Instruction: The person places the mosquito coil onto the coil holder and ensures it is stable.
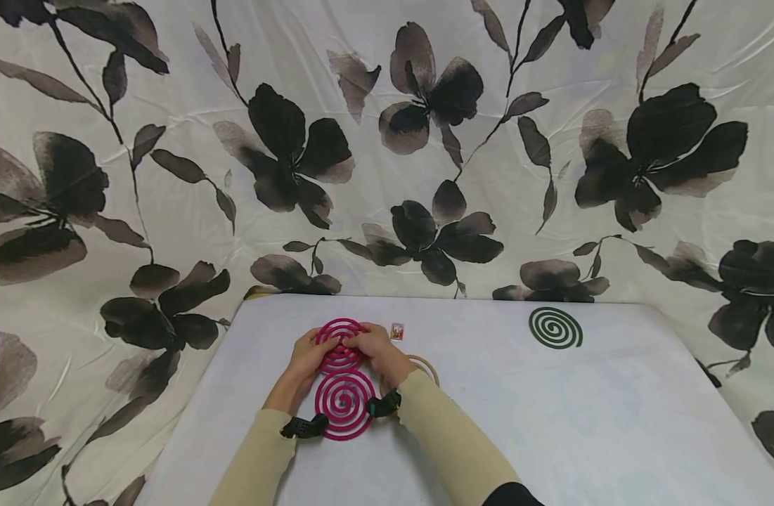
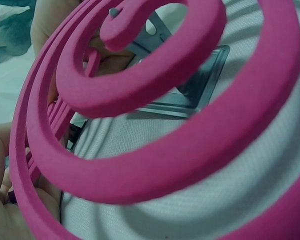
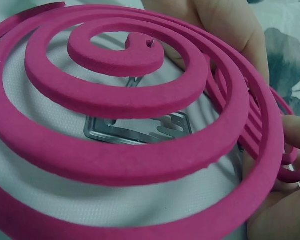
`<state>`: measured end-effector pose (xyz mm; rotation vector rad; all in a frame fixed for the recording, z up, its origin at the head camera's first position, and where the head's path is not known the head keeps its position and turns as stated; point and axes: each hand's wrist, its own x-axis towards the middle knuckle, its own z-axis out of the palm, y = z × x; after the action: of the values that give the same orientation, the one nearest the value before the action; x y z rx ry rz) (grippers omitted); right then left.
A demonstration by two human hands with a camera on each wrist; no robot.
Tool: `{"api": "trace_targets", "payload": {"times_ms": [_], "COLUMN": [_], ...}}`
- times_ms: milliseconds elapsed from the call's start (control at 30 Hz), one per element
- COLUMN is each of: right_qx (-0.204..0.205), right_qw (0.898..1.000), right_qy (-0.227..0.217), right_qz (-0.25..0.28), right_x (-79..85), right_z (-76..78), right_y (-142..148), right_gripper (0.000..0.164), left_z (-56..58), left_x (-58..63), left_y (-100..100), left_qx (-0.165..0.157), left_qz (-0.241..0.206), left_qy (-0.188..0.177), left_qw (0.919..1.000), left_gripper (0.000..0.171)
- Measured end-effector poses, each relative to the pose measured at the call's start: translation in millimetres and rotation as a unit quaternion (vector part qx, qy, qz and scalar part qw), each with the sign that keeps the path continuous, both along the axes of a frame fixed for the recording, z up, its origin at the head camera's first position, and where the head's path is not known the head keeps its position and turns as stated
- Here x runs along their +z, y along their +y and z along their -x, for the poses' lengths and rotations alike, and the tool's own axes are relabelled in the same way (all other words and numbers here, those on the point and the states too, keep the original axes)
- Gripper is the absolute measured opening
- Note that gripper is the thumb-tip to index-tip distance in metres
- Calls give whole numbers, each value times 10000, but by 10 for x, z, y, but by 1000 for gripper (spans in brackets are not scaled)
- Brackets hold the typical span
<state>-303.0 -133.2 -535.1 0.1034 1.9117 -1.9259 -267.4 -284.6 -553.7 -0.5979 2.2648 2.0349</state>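
Observation:
Two pink mosquito coils are at my hands. The far coil (image 1: pixel 340 320) is gripped from both sides: my left hand (image 1: pixel 304 360) has its left edge, and my right hand (image 1: pixel 377 348) its right edge. Both thumbs meet near its centre. Closer to me is the near coil (image 1: pixel 345 436), below my wrists. In the right wrist view this near coil (image 3: pixel 140 162) sits raised on a thin metal stand (image 3: pixel 107 131), its inner end at the metal tip. Beyond it, fingers (image 3: pixel 296 131) pinch the far coil, partly hidden behind the near one.
A small printed card or box (image 1: pixel 396 331) lies just beyond my right hand. A tan coil (image 1: pixel 434 366) is partly hidden behind the right forearm. At the far right of the white table (image 1: pixel 583 414) lies a dark green coil (image 1: pixel 553 327). Floral cloth hangs behind the table.

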Motion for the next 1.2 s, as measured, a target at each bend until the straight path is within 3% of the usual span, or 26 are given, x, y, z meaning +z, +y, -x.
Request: {"api": "trace_targets", "payload": {"times_ms": [967, 1200], "right_qx": [15, 213], "right_qw": [9999, 9970], "right_qy": [-67, 133], "right_qz": [-114, -737], "right_x": [56, 92], "right_z": [-12, 34], "right_y": [23, 53], "right_gripper": [34, 33], "left_z": [-15, -4], "left_x": [26, 11], "left_y": [7, -10], "left_qx": [26, 73], "left_qz": [-149, -203], "left_qy": [-102, -176], "left_qw": [9998, 9996], "left_gripper": [48, 48]}}
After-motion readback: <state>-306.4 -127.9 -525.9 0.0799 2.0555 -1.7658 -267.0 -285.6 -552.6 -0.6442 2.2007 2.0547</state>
